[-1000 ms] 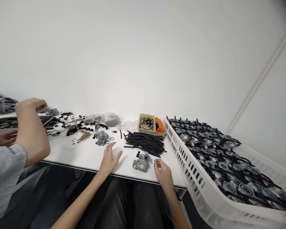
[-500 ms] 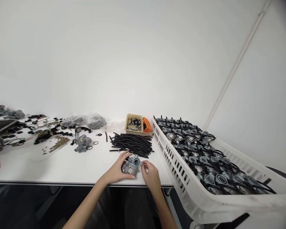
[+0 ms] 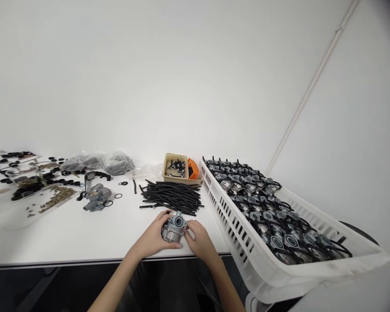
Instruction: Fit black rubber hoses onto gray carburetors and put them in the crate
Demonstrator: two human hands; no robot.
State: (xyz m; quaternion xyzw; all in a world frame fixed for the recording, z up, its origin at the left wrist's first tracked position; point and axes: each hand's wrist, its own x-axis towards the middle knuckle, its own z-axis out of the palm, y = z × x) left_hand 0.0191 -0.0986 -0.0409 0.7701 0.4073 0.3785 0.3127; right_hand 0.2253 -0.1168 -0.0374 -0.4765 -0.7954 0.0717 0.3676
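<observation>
A grey metal carburetor [image 3: 173, 229] rests near the front edge of the white table [image 3: 123, 234], its round opening facing up and toward me. My left hand [image 3: 154, 236] is wrapped round its left side, thumb along the bottom and fingers over the top. On the other side my right hand [image 3: 198, 238] has thumb and fingertips pinched against the carburetor's right flange; whether a small part is between them is hidden. Just behind lies a pile of black rubber hoses [image 3: 172, 197].
To the right stands a white crate [image 3: 253, 264] full of carburetors with hoses. Behind the hoses are a beige tray [image 3: 165, 167] and an orange basket [image 3: 193, 168]. Leftward lie another carburetor [image 3: 97, 197], black rings, brass parts [image 3: 56, 197] and plastic bags [image 3: 117, 162].
The view has turned, so most things appear further left and the other person's arm has left the frame. My right fingers have shifted slightly against the carburetor; my left still holds it.
</observation>
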